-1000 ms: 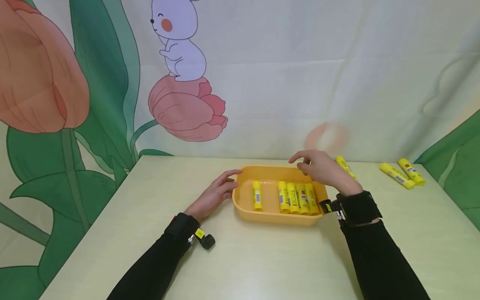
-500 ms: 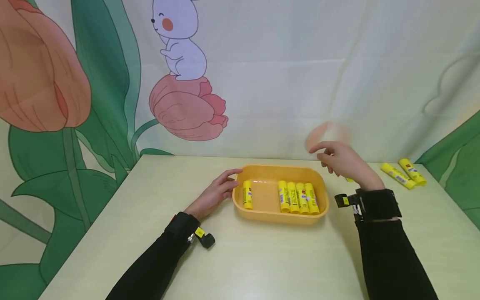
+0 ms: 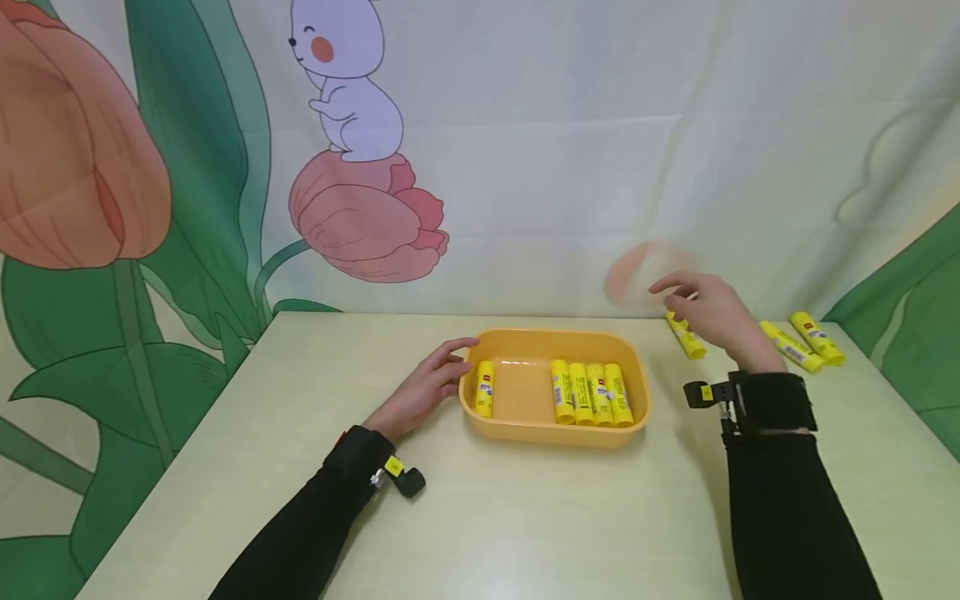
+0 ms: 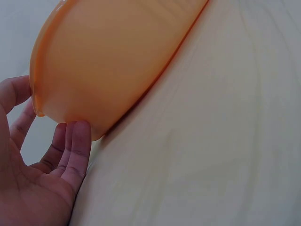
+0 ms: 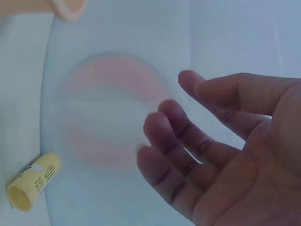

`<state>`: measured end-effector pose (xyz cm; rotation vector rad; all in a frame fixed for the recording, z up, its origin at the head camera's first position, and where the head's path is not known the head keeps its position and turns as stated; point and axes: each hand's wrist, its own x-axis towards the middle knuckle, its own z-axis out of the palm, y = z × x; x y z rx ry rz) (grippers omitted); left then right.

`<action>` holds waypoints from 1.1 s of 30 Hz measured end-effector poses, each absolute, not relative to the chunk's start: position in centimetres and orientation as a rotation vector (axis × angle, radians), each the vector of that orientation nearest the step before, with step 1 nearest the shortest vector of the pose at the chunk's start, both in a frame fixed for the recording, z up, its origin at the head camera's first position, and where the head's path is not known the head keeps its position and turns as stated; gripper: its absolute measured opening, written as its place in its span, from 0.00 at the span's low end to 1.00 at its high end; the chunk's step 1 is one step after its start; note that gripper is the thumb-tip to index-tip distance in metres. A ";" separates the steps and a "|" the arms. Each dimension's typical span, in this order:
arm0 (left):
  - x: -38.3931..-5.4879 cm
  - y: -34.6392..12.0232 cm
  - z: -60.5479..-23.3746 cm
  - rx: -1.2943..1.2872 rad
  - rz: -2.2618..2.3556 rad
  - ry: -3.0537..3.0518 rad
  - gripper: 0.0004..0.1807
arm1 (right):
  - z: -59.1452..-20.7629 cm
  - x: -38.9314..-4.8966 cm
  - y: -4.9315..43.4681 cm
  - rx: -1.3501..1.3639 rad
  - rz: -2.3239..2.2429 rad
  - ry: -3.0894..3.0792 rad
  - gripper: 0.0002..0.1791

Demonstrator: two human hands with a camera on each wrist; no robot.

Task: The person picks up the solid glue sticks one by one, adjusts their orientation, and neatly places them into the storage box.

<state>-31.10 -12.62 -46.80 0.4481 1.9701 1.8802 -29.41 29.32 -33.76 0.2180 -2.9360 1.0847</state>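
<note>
A shallow orange-yellow plastic tray (image 3: 517,432) stands on the table. In it one yellow glue stick (image 3: 485,390) lies by the left wall, and several more glue sticks (image 3: 588,393) lie side by side toward the right. My left hand (image 3: 423,385) touches the tray's left end with its fingertips; in the left wrist view the fingers rest against the outer wall. Raised to the right of the tray, my right hand (image 3: 708,310) holds nothing, its fingers loosely bent. Just below and left of it a loose glue stick (image 5: 34,181) lies on the table.
Two more glue sticks lie at the far right of the table, one (image 3: 791,347) touching or close beside the other (image 3: 817,337). A printed fabric curtain (image 3: 525,167) hangs along the table's back edge.
My right hand has moved right, from above the tray to near the loose glue stick. The lone glue stick in the tray has shifted left to the wall. My left hand stays put.
</note>
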 end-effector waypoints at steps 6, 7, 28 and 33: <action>-31.1 -12.6 -46.8 0.441 1.880 1.972 0.23 | -34.4 -29.8 29.9 0.105 1.125 -2.914 0.23; -31.0 -12.6 -46.8 0.447 1.880 1.974 0.23 | -34.6 -29.9 30.0 0.088 1.137 -2.906 0.23; -31.1 -12.5 -46.8 0.443 1.889 1.970 0.24 | -39.5 -32.0 32.3 -0.002 1.276 -2.938 0.31; -31.1 -12.5 -46.8 0.435 1.882 1.977 0.24 | -40.4 -32.4 32.4 0.061 1.284 -2.911 0.33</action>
